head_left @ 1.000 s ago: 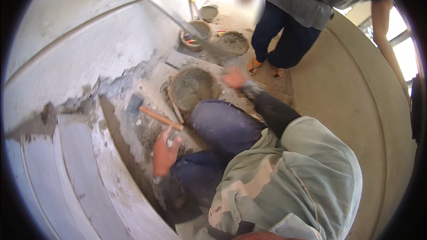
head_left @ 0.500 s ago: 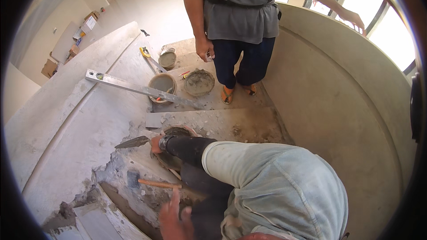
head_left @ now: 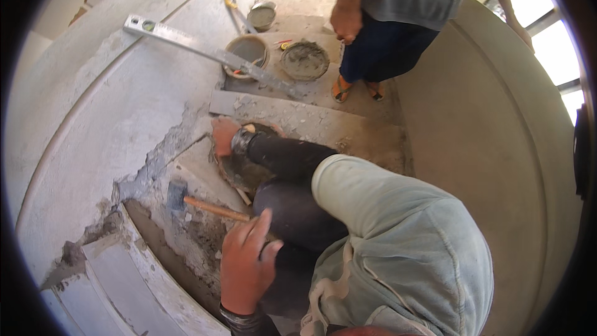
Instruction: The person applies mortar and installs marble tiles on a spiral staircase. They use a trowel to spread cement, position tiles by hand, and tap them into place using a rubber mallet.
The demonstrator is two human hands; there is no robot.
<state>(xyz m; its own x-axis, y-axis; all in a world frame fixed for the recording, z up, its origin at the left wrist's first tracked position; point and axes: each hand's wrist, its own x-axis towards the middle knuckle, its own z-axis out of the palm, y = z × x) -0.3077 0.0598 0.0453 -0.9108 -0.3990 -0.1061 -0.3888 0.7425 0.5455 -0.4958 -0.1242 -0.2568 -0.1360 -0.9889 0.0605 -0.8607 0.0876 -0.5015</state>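
Note:
My left hand (head_left: 247, 264), fingers apart and empty, hovers just in front of the wooden handle of a hammer (head_left: 176, 194), which lies on broken, rough concrete. My right hand (head_left: 224, 135) is closed on a trowel, its pale handle end (head_left: 250, 127) showing by the wrist; the blade is hard to make out. It is over a bucket of grey mortar (head_left: 255, 171), largely hidden by my arm and knee. Curved pale strips (head_left: 127, 283) with a mortar-filled gap beside them lie at lower left.
On the step above stand a bucket (head_left: 245, 50), a mortar pan (head_left: 305, 60), a small pot (head_left: 261, 15) and a saw (head_left: 239, 12). A long level (head_left: 174, 37) leans diagonally there. A co-worker (head_left: 395, 43) stands at upper right. Curved walls (head_left: 472, 149) bound the stair.
My right hand swung left to the mortar bucket with the trowel, whose blade showed clearly half a second ago. My left hand rose slightly. The view shifted, and the co-worker appears farther right.

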